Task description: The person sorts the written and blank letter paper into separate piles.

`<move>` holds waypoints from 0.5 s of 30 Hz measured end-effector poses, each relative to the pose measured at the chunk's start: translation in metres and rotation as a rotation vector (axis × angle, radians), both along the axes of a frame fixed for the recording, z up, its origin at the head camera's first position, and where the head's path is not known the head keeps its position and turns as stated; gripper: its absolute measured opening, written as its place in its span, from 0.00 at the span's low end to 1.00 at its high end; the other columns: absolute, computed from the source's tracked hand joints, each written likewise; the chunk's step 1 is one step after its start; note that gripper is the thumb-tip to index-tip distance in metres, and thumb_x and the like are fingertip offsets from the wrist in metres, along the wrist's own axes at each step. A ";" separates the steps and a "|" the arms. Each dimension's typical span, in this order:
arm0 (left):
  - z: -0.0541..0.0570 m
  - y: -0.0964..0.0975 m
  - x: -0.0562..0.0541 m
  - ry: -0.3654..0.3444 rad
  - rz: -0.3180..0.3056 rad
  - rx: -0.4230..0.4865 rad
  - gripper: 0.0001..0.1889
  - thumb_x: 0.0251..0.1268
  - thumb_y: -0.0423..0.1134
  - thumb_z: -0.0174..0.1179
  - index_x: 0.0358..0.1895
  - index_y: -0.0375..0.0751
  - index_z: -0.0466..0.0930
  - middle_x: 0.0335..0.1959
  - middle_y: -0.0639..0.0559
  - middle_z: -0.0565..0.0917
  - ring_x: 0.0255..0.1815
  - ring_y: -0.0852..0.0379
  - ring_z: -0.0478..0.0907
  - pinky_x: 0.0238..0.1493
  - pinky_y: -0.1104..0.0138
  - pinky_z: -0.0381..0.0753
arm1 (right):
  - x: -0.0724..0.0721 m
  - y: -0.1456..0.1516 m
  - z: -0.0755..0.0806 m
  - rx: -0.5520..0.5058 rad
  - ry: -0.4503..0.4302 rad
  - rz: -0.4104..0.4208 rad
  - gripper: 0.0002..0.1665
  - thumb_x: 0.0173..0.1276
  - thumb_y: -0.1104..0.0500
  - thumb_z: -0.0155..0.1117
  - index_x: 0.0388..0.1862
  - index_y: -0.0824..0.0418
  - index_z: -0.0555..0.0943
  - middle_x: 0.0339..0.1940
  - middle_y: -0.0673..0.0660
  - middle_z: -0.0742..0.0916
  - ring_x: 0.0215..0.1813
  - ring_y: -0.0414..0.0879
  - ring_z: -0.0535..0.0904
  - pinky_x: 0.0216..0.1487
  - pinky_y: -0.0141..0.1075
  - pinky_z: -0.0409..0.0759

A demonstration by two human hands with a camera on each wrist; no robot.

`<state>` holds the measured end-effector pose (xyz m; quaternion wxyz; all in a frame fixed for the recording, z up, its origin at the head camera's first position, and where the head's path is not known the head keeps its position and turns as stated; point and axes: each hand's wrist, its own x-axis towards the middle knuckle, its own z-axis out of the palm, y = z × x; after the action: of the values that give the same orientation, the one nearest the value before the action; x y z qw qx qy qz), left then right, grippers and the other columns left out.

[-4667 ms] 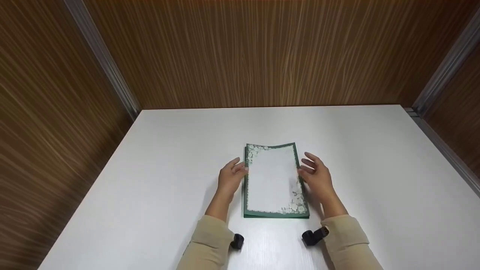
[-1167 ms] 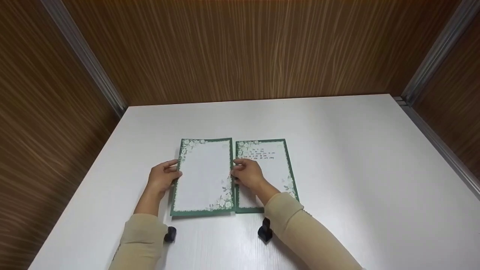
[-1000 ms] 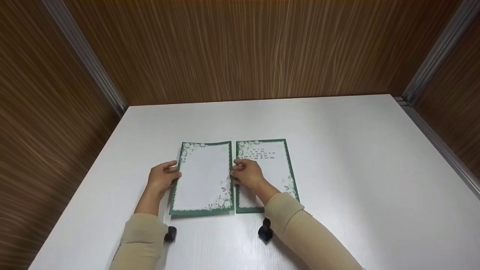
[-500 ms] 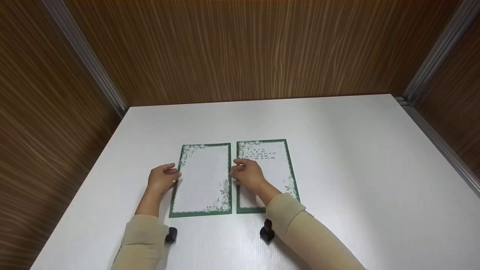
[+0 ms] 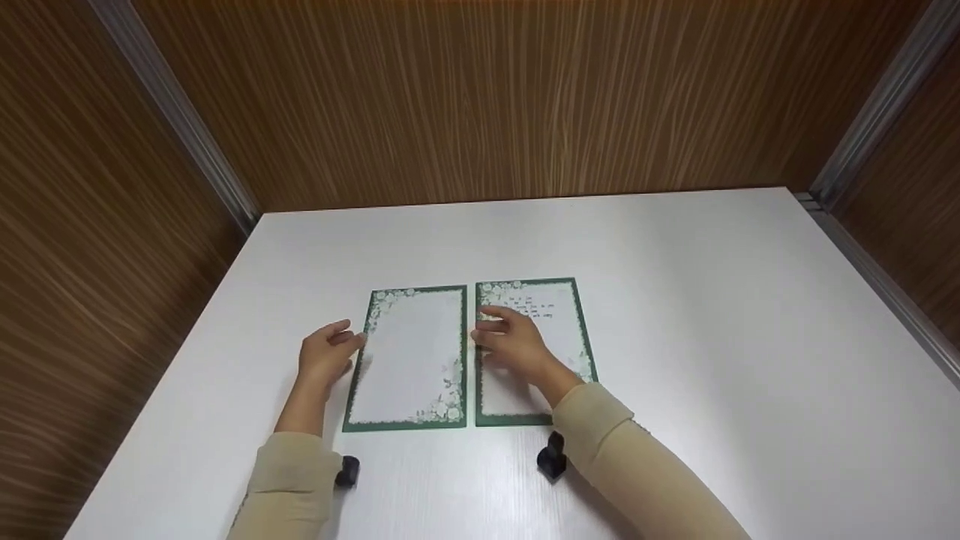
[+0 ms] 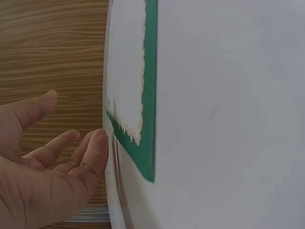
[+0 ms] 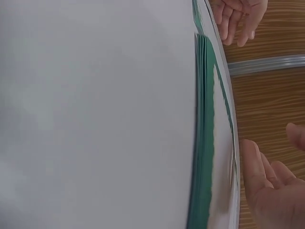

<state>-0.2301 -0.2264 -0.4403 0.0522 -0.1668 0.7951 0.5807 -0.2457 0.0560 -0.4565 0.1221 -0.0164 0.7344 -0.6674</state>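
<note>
Two green-bordered sheets with white flower corners lie side by side on the table, a narrow gap between them. The left one, a blank sheet [image 5: 412, 352], lies flat. To its right is a stack of sheets [image 5: 529, 405], its layered edges visible in the right wrist view, with several lines of text on the top one. My left hand [image 5: 324, 356] is beside the blank sheet's left edge, fingers loosely bent and holding nothing. Over the left part of the stack, my right hand [image 5: 517, 345] hovers with parted fingers and nothing in them, covering some of the text.
Underneath is a white table [image 5: 712, 337], bounded by a wood-grain panel [image 5: 525, 97] at the back and similar panels at both sides. Grey metal strips [image 5: 180, 105] run along the panel corners. Black wrist devices [image 5: 552, 459] sit at both cuffs.
The blank sheet came off the stack, was carried left by both hands and laid flat. Both hands have let go of it; the right has since drifted right and up over the stack.
</note>
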 end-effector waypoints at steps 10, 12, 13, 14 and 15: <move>-0.004 0.023 -0.005 0.029 -0.004 0.013 0.33 0.65 0.44 0.61 0.70 0.36 0.61 0.63 0.38 0.70 0.61 0.44 0.70 0.58 0.58 0.74 | -0.003 0.026 0.001 -0.020 0.007 -0.015 0.35 0.64 0.60 0.67 0.69 0.61 0.67 0.57 0.61 0.80 0.51 0.56 0.81 0.46 0.44 0.82; -0.004 0.028 -0.005 0.035 -0.009 0.023 0.33 0.65 0.43 0.62 0.70 0.36 0.62 0.63 0.38 0.70 0.61 0.43 0.70 0.58 0.58 0.74 | -0.004 0.032 0.001 -0.004 0.014 -0.014 0.36 0.65 0.59 0.66 0.70 0.62 0.66 0.58 0.62 0.79 0.52 0.56 0.80 0.46 0.44 0.82; -0.004 0.031 -0.006 0.036 -0.012 0.027 0.33 0.65 0.43 0.62 0.69 0.36 0.62 0.63 0.39 0.70 0.61 0.43 0.70 0.58 0.58 0.74 | -0.005 0.035 0.001 -0.004 0.013 -0.016 0.36 0.65 0.59 0.66 0.70 0.62 0.66 0.58 0.63 0.78 0.53 0.57 0.80 0.46 0.45 0.82; -0.005 0.033 -0.006 0.039 -0.014 0.028 0.33 0.64 0.43 0.62 0.69 0.36 0.62 0.62 0.39 0.70 0.61 0.44 0.70 0.58 0.58 0.74 | -0.005 0.038 0.001 -0.002 0.016 -0.020 0.36 0.65 0.60 0.66 0.70 0.62 0.66 0.58 0.63 0.78 0.53 0.57 0.80 0.46 0.45 0.82; -0.005 0.036 -0.007 0.041 -0.016 0.033 0.33 0.64 0.43 0.63 0.69 0.37 0.63 0.62 0.39 0.70 0.61 0.44 0.70 0.58 0.58 0.74 | -0.006 0.041 0.001 -0.003 0.017 -0.022 0.36 0.65 0.60 0.66 0.70 0.62 0.65 0.59 0.64 0.78 0.53 0.58 0.79 0.46 0.45 0.82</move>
<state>-0.2366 -0.1900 -0.4453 0.0434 -0.1476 0.7878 0.5964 -0.2515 0.0970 -0.4552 0.1082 -0.0142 0.7347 -0.6696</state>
